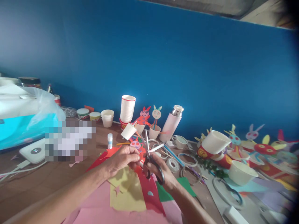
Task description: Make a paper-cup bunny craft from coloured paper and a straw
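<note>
My right hand (161, 169) is closed through the black handles of a pair of scissors (149, 155), whose blades point up and away. My left hand (122, 158) is pinched on a small red paper piece (139, 148) just left of the blades. Both hands hover above coloured paper sheets: red (149, 189), yellow (127, 194), pink (98, 208) and green (165, 193).
A glue stick (110, 140) stands behind my left hand. A stack of paper cups (127, 109), paper bunny figures in cups (143, 119), a pale flask (171, 123), tape rolls (173, 164) and more cup crafts (235, 146) fill the table's back and right. A blue box (23, 124) sits at left.
</note>
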`<state>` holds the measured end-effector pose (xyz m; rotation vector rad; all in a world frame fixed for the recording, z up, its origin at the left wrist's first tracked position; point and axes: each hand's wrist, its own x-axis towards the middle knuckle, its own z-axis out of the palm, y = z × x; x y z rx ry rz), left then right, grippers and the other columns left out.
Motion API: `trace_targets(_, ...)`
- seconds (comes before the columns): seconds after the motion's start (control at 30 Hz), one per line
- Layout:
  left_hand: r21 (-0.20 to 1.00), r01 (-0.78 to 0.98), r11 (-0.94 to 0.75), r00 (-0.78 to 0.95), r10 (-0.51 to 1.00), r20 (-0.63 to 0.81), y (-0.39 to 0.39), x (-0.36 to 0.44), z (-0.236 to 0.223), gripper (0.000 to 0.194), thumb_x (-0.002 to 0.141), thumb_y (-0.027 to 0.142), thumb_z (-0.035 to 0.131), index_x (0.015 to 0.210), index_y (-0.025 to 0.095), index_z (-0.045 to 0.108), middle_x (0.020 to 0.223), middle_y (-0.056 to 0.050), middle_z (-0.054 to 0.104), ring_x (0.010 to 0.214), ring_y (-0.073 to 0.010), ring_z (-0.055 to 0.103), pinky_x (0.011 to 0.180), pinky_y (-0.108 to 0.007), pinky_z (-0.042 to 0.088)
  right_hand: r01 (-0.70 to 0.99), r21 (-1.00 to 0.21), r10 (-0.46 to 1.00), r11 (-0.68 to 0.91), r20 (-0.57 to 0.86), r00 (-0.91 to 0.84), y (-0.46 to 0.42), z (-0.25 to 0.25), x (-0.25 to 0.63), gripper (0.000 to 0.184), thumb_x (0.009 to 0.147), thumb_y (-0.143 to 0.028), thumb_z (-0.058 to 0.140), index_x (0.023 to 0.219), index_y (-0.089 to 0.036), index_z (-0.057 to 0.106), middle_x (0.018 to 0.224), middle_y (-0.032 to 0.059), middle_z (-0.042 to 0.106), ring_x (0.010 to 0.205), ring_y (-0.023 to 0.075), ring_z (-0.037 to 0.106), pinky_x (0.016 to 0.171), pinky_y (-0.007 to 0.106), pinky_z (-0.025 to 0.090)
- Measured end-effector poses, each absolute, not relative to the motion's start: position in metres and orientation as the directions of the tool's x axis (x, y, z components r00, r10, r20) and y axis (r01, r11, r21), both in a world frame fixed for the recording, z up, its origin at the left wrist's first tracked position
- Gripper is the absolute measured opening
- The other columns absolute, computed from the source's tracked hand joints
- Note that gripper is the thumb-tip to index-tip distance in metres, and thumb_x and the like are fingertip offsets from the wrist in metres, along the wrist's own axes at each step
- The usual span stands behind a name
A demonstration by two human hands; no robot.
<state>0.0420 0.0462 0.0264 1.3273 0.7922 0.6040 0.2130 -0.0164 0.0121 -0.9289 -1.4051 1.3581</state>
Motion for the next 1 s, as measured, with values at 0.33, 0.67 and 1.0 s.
trace_targets(0.33, 0.989, -0.053, 0.138, 0.596, 0.799, -0.080, 0.054, 0.036, 0.032, 0.010, 0.067, 0.021, 0.058, 0.065, 0.011, 0.059, 0.062, -0.003, 0.061, 0.054, -0.0099, 0.053, 0.050, -0.021, 0.041, -0.012, -0.991, 0.902, 0.130, 0.124, -0.413, -0.021, 0.018, 0.214, 0.035, 0.078, -0.044, 0.056, 0.094, -0.014, 0.049, 0.063, -0.0023, 0.048, 0.054, 0.0092, 0.044, 0.053, 0.023, 0.037)
trace_targets(0.67, 0.988, -0.071, 0.136, 0.594, 0.801, -0.068, 0.058, 0.034, 0.024, 0.009, 0.068, 0.022, 0.058, 0.067, 0.013, 0.059, 0.062, -0.002, 0.062, 0.054, -0.0107, 0.055, 0.052, -0.022, 0.042, 0.009, -0.993, 0.908, 0.116, 0.102, -0.407, -0.022, 0.020, 0.211, 0.035, 0.077, -0.046, 0.057, 0.090, -0.015, 0.049, 0.064, -0.0024, 0.047, 0.053, 0.0083, 0.043, 0.051, 0.022, 0.036)
trace_targets(1.0, 0.990, -0.047, 0.133, 0.622, 0.780, -0.075, 0.057, 0.034, 0.027, 0.007, 0.068, 0.020, 0.057, 0.067, 0.013, 0.060, 0.060, -0.002, 0.063, 0.053, -0.0106, 0.055, 0.051, -0.022, 0.042, 0.005, -0.992, 0.905, 0.124, 0.111, -0.410, -0.022, 0.016, 0.212, 0.038, 0.076, -0.048, 0.058, 0.095, -0.016, 0.051, 0.062, -0.0033, 0.045, 0.051, 0.0080, 0.042, 0.050, 0.022, 0.036)
